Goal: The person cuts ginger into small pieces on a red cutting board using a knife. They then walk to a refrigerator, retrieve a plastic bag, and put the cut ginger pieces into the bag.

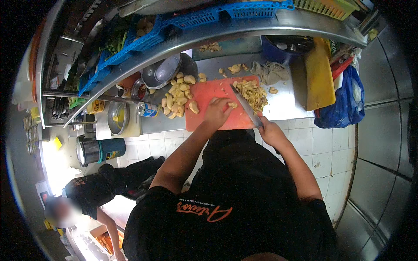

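A red cutting board (202,94) lies at the counter's front edge. My left hand (216,112) rests over it, fingertips on a small piece of peeled ginger (233,105). My right hand (271,131) grips the handle of a kitchen knife (245,106), its blade pointing away from me across the board. To the right of the blade is a heap of cut ginger (253,94). Left of the board, a pile of larger peeled ginger pieces (176,96) sits on the steel, and one big piece (194,107) lies on the board's left side.
A metal bowl (152,76), a can (147,109) and a steel bowl (118,119) stand to the left. Rightward are a grey cloth (270,71), a yellow cutting board (320,81) and a blue plastic bag (346,104). A steel shelf (209,34) overhangs the counter. A co-worker (91,187) bends at lower left.
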Demonstrator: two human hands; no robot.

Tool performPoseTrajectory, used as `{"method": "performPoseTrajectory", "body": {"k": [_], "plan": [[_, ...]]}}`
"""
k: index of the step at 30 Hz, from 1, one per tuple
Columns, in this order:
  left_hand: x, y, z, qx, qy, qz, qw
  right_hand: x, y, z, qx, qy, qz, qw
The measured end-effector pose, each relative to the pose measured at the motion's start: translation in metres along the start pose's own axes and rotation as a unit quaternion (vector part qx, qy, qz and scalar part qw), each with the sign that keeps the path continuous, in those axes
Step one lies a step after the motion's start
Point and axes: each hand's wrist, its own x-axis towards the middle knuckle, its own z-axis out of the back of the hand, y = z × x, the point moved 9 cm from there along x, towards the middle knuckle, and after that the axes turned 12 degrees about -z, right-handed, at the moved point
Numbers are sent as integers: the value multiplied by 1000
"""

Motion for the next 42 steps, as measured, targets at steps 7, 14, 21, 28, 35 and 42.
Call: {"method": "performPoseTrajectory", "body": {"k": [7,14,21,28,35,42], "plan": [[-42,5,-10,-24,-79,-16,996,-13,37,5,-134,38,19,990],[-45,9,-10,-64,-99,44,992,-22,65,13,-214,23,46,975],[-53,13,-10,-6,-139,29,990,-27,86,8,-262,59,49,962],[-45,0,2,0,-124,-1,992,5,79,-16,-226,35,37,973],[-49,3,1,-18,-147,-4,989,13,107,-7,-307,110,66,943],[-48,6,0,-25,-136,-13,990,23,85,-29,-259,64,51,962]]}}
